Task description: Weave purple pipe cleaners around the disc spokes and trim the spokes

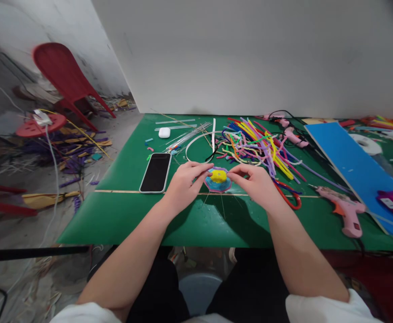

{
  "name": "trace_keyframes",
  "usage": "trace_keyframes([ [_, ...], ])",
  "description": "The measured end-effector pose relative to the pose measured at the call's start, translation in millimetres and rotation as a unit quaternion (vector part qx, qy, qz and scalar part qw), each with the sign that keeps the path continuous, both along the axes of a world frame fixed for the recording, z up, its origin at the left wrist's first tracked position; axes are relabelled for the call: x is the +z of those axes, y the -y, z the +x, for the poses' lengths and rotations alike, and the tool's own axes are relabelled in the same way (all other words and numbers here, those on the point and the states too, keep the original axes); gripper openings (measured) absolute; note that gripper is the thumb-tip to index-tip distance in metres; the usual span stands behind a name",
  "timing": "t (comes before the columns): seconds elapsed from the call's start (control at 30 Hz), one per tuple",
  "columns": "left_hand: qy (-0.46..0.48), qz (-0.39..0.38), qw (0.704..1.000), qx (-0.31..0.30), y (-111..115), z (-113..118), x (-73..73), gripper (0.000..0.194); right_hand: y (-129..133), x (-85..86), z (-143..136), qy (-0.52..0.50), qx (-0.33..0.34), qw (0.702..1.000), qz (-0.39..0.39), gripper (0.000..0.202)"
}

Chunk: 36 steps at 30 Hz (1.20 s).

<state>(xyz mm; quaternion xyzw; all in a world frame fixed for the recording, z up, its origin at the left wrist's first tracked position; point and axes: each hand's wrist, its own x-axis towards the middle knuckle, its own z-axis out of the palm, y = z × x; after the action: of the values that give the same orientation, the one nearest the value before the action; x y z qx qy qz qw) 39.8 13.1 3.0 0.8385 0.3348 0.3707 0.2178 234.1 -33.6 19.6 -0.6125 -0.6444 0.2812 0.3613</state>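
Note:
A small round craft piece [218, 184], blue with a yellow middle and a pink and purple rim, is held between both hands above the green table. My left hand [189, 181] has its fingers pressed on the piece's left edge. On the other side, my right hand [251, 180] pinches the upper right edge near the yellow part. Thin clear strands spread out below the piece. A black-screened phone [155, 173] lies just left of my left hand.
Pipe cleaners [267, 150] are heaped behind my right hand, beside a white headband [190, 146]. A pink glue gun [346, 208] and a blue board [351, 166] lie right. A white earbud case [164, 133] sits back left. A red chair [60, 72] stands beyond.

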Motion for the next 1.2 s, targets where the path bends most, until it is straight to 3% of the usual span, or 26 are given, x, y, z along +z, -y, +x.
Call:
trace_keyframes([
  [0.27, -0.054, 0.029, 0.998, 0.002, -5, -2, -4.9, 0.015, 2, -0.1, 0, -0.001, 0.088, 0.994, -0.069, 0.020],
  [0.53, -0.075, 0.043, 0.996, -0.001, -3, 1, -5.9, 0.010, 1, -1.2, -2, -0.002, 0.100, 0.992, -0.082, 0.020],
  [0.7, -0.072, 0.040, 0.997, -0.012, -5, -2, -7.2, 0.012, 4, 5.6, 5, 0.029, 0.138, 0.988, -0.055, 0.021],
  [0.87, -0.060, 0.032, 0.998, -0.018, -6, -4, -4.4, 0.013, 5, 9.7, 15, 0.038, 0.123, 0.992, 0.019, 0.020],
  [1.0, -0.059, 0.021, 0.998, -0.030, -3, -3, -0.9, 0.012, 7, 9.1, 14, 0.046, 0.199, 0.978, 0.036, 0.026],
  [1.2, -0.090, -0.025, 0.990, -0.102, 5, -5, 9.0, 0.013, 18, 14.9, 3, 0.078, 0.244, 0.965, 0.051, 0.024],
])
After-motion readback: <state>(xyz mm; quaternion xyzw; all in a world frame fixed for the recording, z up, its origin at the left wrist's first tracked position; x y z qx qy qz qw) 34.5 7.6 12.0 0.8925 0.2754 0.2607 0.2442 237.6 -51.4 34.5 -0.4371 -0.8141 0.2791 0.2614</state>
